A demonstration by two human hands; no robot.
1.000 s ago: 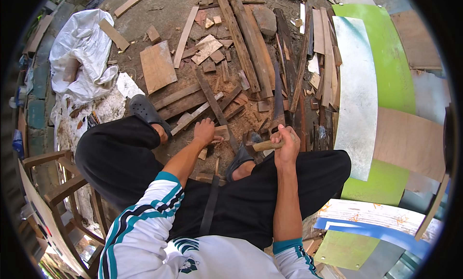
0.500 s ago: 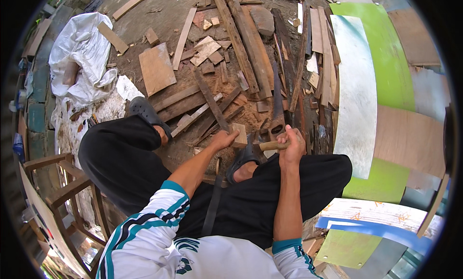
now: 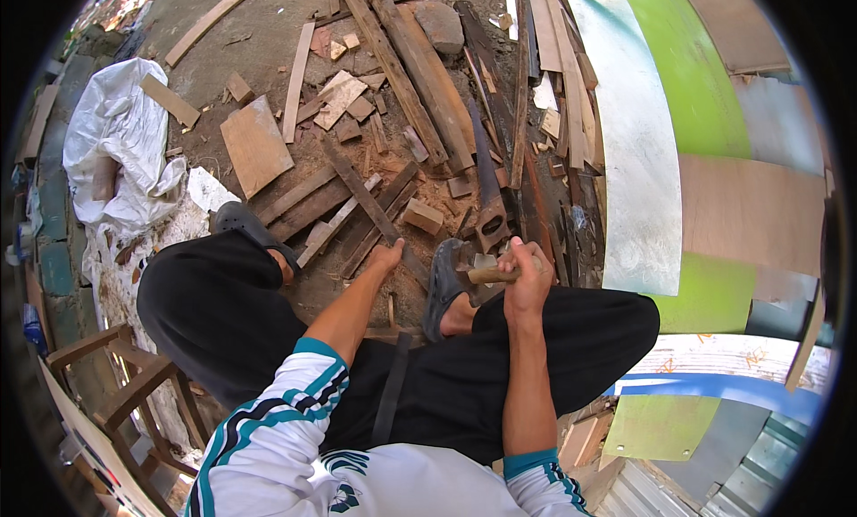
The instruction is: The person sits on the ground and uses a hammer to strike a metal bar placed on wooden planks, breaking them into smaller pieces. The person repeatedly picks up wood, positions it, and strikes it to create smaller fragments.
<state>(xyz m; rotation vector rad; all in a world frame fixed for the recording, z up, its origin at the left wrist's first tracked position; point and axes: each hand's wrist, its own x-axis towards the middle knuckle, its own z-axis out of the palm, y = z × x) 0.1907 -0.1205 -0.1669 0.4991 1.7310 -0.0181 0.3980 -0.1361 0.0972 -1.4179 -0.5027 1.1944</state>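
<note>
Two hands: right hand (image 3: pixel 528 280) fingers clamp a hammer handle (image 3: pixel 489 273); left hand (image 3: pixel 386 255) fingers press a plank (image 3: pixel 370 204).

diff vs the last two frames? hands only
The left hand moved from a wood scrap near the right hand down-left onto a dark slat on the ground. The right hand stayed put, still gripping the wooden handle. Legs, sandals and scrap pile unchanged.

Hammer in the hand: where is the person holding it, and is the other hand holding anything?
The right hand grips the hammer by its wooden handle. The left hand rests on a dark wooden strip; a grip cannot be told.
</note>
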